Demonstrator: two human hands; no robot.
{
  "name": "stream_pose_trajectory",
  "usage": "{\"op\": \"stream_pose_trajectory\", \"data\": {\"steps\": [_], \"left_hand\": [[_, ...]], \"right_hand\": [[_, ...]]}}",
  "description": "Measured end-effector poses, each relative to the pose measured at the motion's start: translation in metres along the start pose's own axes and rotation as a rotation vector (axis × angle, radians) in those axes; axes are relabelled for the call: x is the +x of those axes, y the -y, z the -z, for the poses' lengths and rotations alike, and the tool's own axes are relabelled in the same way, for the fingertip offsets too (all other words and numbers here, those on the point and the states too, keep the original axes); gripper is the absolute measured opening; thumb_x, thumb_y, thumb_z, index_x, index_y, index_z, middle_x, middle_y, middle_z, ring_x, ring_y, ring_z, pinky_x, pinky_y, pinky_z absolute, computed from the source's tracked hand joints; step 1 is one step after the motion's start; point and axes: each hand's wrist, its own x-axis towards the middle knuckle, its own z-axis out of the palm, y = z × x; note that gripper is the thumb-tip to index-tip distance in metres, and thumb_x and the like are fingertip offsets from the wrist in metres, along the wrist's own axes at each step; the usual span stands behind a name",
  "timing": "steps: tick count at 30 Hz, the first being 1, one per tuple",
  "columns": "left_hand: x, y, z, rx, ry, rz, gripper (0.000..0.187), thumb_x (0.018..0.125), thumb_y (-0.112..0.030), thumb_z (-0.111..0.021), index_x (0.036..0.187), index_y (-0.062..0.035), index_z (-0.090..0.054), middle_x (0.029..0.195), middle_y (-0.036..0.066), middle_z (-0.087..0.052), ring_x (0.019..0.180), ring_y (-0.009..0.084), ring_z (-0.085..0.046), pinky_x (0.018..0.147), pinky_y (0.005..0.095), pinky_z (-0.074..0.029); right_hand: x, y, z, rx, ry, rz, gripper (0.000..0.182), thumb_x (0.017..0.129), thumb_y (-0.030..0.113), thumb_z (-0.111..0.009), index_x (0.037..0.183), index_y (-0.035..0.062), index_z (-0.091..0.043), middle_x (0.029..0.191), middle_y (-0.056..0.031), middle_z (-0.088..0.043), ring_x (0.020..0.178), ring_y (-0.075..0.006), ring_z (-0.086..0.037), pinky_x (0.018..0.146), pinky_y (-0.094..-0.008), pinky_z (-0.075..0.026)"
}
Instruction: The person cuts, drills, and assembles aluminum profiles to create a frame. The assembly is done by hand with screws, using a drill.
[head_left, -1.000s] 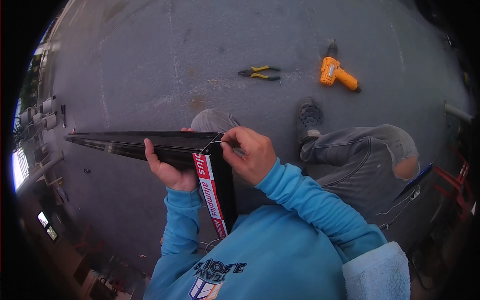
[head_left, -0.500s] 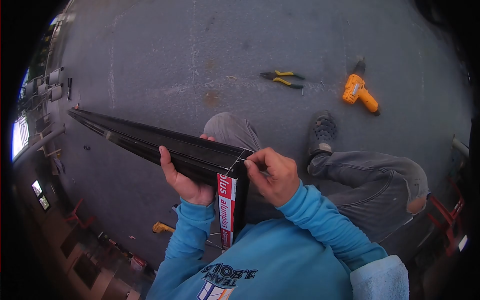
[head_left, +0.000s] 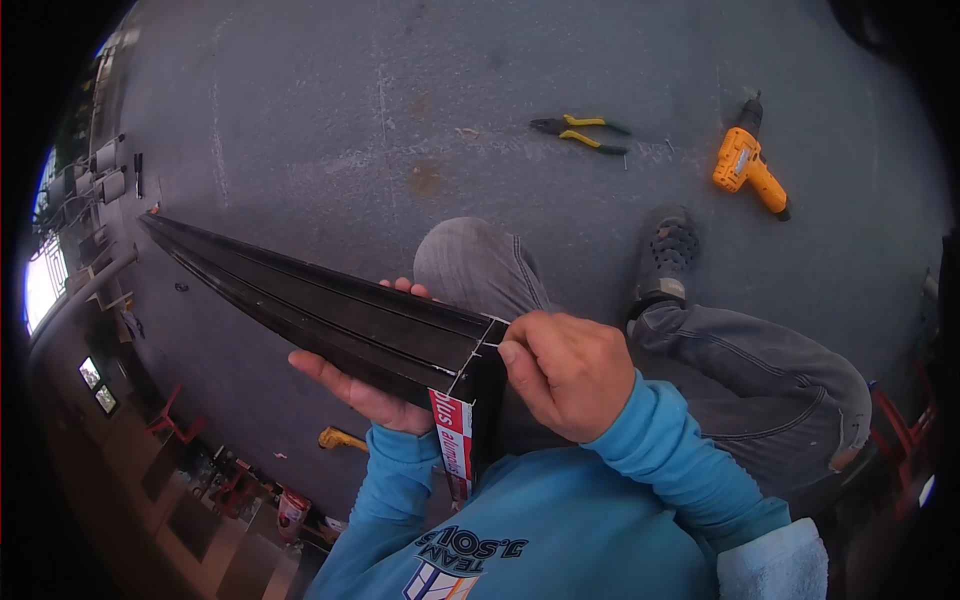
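A long black metal profile [head_left: 330,309] runs from the far left to a corner in front of my chest, where a second black piece with a red and white label [head_left: 452,432] meets it. My left hand [head_left: 375,400] supports the profile from beneath, its thumb and fingertips showing on opposite sides. At the corner, my right hand [head_left: 570,375] is closed with thumb and forefinger pinched at the joint's edge. Something small and pale shows at that pinch, too small to name.
Pliers with yellow-green handles [head_left: 585,132] and an orange drill [head_left: 748,165] lie on the grey floor beyond my legs. Another yellow tool [head_left: 342,438] is by my left sleeve. Red chairs [head_left: 175,418] stand at the lower left and right. My shoe [head_left: 670,250] rests on the floor.
The profile has tilted, showing more of its broad face. My left hand's thumb has shifted left and down along it. My right hand has moved slightly right and down, still pinching at the corner.
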Motion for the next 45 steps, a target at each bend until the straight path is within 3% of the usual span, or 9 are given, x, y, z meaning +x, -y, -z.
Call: {"op": "stream_pose_trajectory", "data": {"steps": [4, 9, 23, 25, 29, 31, 33, 37, 45], "left_hand": [[0.005, 0.010, 0.027, -0.307, 0.149, 0.127, 0.079, 0.083, -0.065, -0.057, 0.126, 0.0011, -0.049, 0.124, 0.019, -0.053, 0.123, 0.0346, -0.048, 0.109, 0.0497, -0.036], [0.015, 0.030, 0.036, -0.513, 0.071, 0.150, 0.032, 0.093, -0.032, -0.054, 0.107, -0.0040, -0.055, 0.104, 0.009, -0.059, 0.107, 0.0231, -0.056, 0.102, 0.0376, -0.041], [0.026, 0.036, 0.054, -0.658, 0.433, 0.117, 0.021, 0.097, -0.024, -0.051, 0.098, -0.0049, -0.059, 0.088, 0.008, -0.064, 0.086, 0.0198, -0.061, 0.086, 0.0325, -0.046], [0.000, 0.011, 0.017, -0.149, -0.206, 0.149, 0.043, 0.095, -0.040, -0.050, 0.113, -0.0013, -0.058, 0.109, 0.013, -0.065, 0.099, 0.0242, -0.061, 0.096, 0.0347, -0.044], [-0.033, -0.052, 0.003, 0.126, -0.611, 0.180, 0.050, 0.096, -0.043, -0.041, 0.122, -0.0013, -0.052, 0.119, 0.012, -0.059, 0.108, 0.0247, -0.055, 0.098, 0.0329, -0.039], [-0.046, -0.118, 0.048, 0.340, -0.033, 0.049, 0.043, 0.097, -0.040, -0.040, 0.111, -0.0025, -0.054, 0.098, 0.006, -0.057, 0.092, 0.0182, -0.051, 0.088, 0.0292, -0.038], [-0.019, -0.133, -0.022, 0.904, -0.179, -0.424, 0.028, 0.095, -0.031, -0.048, 0.101, -0.0045, -0.054, 0.086, 0.003, -0.048, 0.079, 0.0120, -0.044, 0.078, 0.0264, -0.038], [0.044, -0.110, -0.125, 1.605, 0.854, -0.019, 0.011, 0.084, -0.008, -0.068, 0.092, -0.0011, -0.065, 0.084, 0.004, -0.056, 0.073, 0.0106, -0.052, 0.066, 0.0260, -0.042], [0.103, -0.022, -0.137, 1.979, 1.360, 0.706, 0.019, 0.075, -0.016, -0.073, 0.083, 0.0007, -0.071, 0.075, 0.014, -0.065, 0.069, 0.0261, -0.064, 0.066, 0.0354, -0.051]], "right_hand": [[0.022, -0.089, 0.069, 0.177, -0.443, -0.341, 0.029, 0.088, 0.018, -0.059, 0.111, -0.0014, -0.057, 0.086, -0.0129, -0.063, 0.078, -0.0189, -0.063, 0.066, -0.0319, -0.051], [-0.012, -0.308, 0.145, -1.000, -0.379, -1.037, 0.082, 0.074, 0.020, -0.074, 0.143, 0.0103, -0.029, 0.144, -0.0186, -0.036, 0.136, -0.0333, -0.033, 0.113, -0.0414, -0.028], [0.001, -0.389, 0.194, -0.875, -0.174, -0.993, 0.089, 0.070, 0.015, -0.078, 0.143, 0.0112, -0.026, 0.139, -0.0178, -0.044, 0.124, -0.0364, -0.048, 0.106, -0.0413, -0.038], [0.005, -0.393, 0.195, -0.773, -0.199, -0.971, 0.086, 0.070, 0.017, -0.078, 0.140, 0.0106, -0.030, 0.134, -0.0190, -0.049, 0.121, -0.0372, -0.051, 0.103, -0.0424, -0.041], [0.035, -0.338, 0.193, -0.456, -0.208, -0.839, 0.074, 0.068, 0.031, -0.078, 0.126, 0.0003, -0.044, 0.110, -0.0222, -0.061, 0.105, -0.0371, -0.060, 0.094, -0.0397, -0.047], [0.054, -0.270, 0.190, -0.182, -0.218, -0.827, 0.072, 0.070, 0.037, -0.077, 0.122, -0.0009, -0.047, 0.108, -0.0173, -0.062, 0.098, -0.0315, -0.063, 0.089, -0.0406, -0.049], [0.058, -0.184, 0.172, 0.019, -0.274, -0.735, 0.062, 0.075, 0.034, -0.074, 0.121, 0.0011, -0.048, 0.106, -0.0140, -0.063, 0.088, -0.0241, -0.065, 0.080, -0.0402, -0.053], [0.038, -0.064, 0.142, 0.657, -0.256, -0.465, 0.049, 0.083, 0.025, -0.068, 0.121, 0.0008, -0.049, 0.103, -0.0143, -0.064, 0.082, -0.0195, -0.067, 0.074, -0.0338, -0.057], [-0.073, 0.005, 0.080, 1.077, -0.334, -0.374, 0.052, 0.082, 0.014, -0.062, 0.129, -0.0006, -0.046, 0.117, -0.0185, -0.058, 0.097, -0.0251, -0.064, 0.078, -0.0340, -0.057]]}}
